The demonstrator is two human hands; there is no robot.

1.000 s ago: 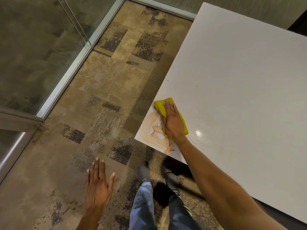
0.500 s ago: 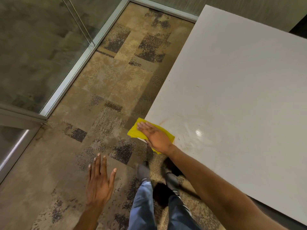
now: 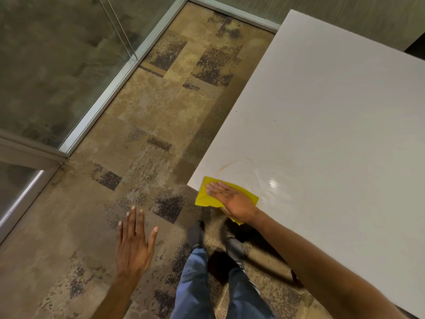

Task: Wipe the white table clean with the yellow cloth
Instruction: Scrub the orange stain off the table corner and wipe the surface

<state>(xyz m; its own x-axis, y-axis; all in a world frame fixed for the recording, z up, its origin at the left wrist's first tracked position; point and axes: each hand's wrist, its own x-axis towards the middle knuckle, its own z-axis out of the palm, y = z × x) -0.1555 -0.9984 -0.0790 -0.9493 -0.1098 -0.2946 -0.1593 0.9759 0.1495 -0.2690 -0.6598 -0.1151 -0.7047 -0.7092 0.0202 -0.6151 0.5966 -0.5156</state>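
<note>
The white table (image 3: 333,107) fills the right side of the head view. On its near left corner lies the yellow cloth (image 3: 208,195), partly hanging over the near edge. My right hand (image 3: 232,200) presses flat on the cloth, fingers pointing left. A faint orange arc and wet streaks (image 3: 232,165) show on the table just beyond the cloth. My left hand (image 3: 134,245) hovers over the carpet to the left, fingers spread, holding nothing.
Patterned brown carpet (image 3: 147,116) lies left of the table. A glass partition with a metal floor rail (image 3: 110,93) runs along the far left. My legs in blue trousers and dark socks (image 3: 197,238) stand by the table's corner.
The orange smear at the corner is gone. My right hand swept the cloth from the left edge down to the near corner, then a little right along the near edge. The left hand stayed in place.
</note>
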